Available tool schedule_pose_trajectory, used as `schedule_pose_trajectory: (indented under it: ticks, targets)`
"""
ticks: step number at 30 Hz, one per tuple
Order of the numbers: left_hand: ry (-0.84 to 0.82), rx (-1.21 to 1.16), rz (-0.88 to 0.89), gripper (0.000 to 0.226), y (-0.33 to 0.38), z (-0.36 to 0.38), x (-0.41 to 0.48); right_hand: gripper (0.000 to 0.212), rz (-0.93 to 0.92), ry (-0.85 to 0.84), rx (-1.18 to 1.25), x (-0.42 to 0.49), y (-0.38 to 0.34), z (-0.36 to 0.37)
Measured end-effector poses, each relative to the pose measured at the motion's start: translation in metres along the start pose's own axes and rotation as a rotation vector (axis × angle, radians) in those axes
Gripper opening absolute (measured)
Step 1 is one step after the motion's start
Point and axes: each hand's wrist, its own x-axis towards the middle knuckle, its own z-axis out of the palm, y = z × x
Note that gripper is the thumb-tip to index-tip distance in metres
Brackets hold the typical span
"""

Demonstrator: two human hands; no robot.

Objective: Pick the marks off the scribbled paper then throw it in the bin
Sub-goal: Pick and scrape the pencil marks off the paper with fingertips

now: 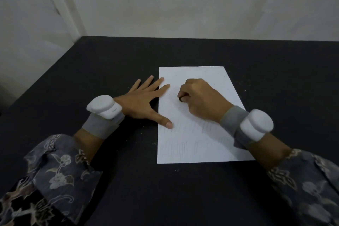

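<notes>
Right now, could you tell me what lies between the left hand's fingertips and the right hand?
Only a bare strip of the paper, as the head view shows; left hand is flat, right hand pinches a small dark object.

Dim soft light, slight blur, wide-angle edge distortion

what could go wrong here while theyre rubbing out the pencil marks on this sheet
1. The left hand pins only the left edge of the paper with flat fingertips and thumb; hard strokes from the right hand could buckle or tear the free right side.
2. The small dark eraser is pinched at its tip and mostly hidden, so it may slip out.
3. Faint scribbles near the bottom edge lie under the right wrist and could smear.
</notes>
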Motion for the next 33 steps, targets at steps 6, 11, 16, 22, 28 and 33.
schedule_pose_trajectory:
  ticks: [6, 11, 16, 22, 28, 33]
  targets:
    - [-0.006, -0.001, -0.005, 0.14, 0.002, 0.0, -0.001, 0.017, -0.121, -0.08, 0.004, -0.01, -0.013, 0.004]
    - [-0.002, 0.002, 0.005, 0.144, 0.0, 0.0, 0.0, 0.019, -0.067, -0.019, 0.01, -0.006, -0.008, 0.001]
    - [-0.012, -0.002, -0.005, 0.138, 0.0, -0.001, 0.0, 0.016, -0.043, -0.031, 0.033, -0.005, -0.001, 0.0]
    - [-0.001, 0.0, 0.005, 0.138, -0.001, 0.002, 0.0, 0.017, -0.173, -0.092, 0.026, -0.018, -0.018, 0.004]
    - [-0.002, -0.003, -0.003, 0.14, 0.0, 0.001, 0.001, 0.016, -0.007, 0.002, 0.019, -0.005, 0.007, -0.005]
    - [-0.016, 0.003, -0.001, 0.138, 0.001, -0.001, 0.0, 0.016, -0.129, -0.071, 0.026, -0.021, -0.007, -0.001]
